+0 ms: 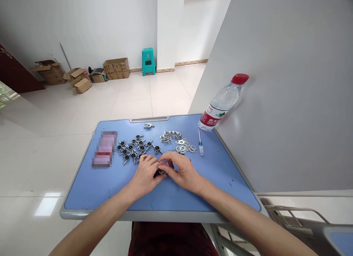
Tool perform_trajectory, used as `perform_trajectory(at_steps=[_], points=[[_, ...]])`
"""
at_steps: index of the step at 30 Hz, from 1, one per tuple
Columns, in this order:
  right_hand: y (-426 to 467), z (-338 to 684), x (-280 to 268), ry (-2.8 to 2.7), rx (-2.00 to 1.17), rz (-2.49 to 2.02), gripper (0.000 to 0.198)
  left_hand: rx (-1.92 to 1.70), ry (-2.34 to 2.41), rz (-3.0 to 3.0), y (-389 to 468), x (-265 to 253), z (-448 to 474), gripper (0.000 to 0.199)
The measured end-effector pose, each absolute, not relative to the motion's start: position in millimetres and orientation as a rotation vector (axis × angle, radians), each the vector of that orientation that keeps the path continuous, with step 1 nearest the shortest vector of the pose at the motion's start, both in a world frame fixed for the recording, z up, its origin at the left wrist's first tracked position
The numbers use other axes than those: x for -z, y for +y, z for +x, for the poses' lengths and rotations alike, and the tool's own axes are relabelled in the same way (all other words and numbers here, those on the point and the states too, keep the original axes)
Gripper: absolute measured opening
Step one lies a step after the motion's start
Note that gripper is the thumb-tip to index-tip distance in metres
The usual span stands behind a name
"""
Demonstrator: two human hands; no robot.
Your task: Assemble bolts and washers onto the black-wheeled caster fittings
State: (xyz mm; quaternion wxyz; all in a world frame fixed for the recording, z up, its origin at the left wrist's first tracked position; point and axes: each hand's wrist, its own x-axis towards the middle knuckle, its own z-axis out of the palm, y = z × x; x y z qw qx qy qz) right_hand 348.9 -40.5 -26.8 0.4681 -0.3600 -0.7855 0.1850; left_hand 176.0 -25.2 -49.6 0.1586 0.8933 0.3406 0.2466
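Near the front middle of the blue desk, my left hand [146, 172] is closed around a small black and metal part [160, 172], mostly hidden by fingers. My right hand [180, 169] meets it there, thumb and forefinger pinched at a small clear piece [163, 161] whose kind I cannot make out. Just beyond my left hand lie several metal fittings with round black centres [130, 148]. Past my right hand are flat metal plates with holes [186, 146] and a group of small bent metal pieces [171, 136]. A screwdriver with a clear handle [201, 149] lies to the right.
A water bottle with a red cap [219, 109] stands at the desk's back right corner by a grey panel [289, 101]. A blurred pinkish item [104, 149] lies left, a lone metal fitting [149, 126] at the back. Cardboard boxes [117, 68] and a green stool [148, 61] line the wall.
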Motion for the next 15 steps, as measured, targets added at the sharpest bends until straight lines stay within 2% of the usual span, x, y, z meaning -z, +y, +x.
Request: perform_trajectory(at_steps=[6, 15], points=[[-38, 354, 24, -2.010, -0.474, -0.772, 0.019, -0.670, 0.991, 2.494, -25, 46, 176, 0.011], [-37, 360, 16, -1.988, -0.524, -0.757, 0.017, -0.569, 1.052, 2.481, -27, 39, 175, 0.007]])
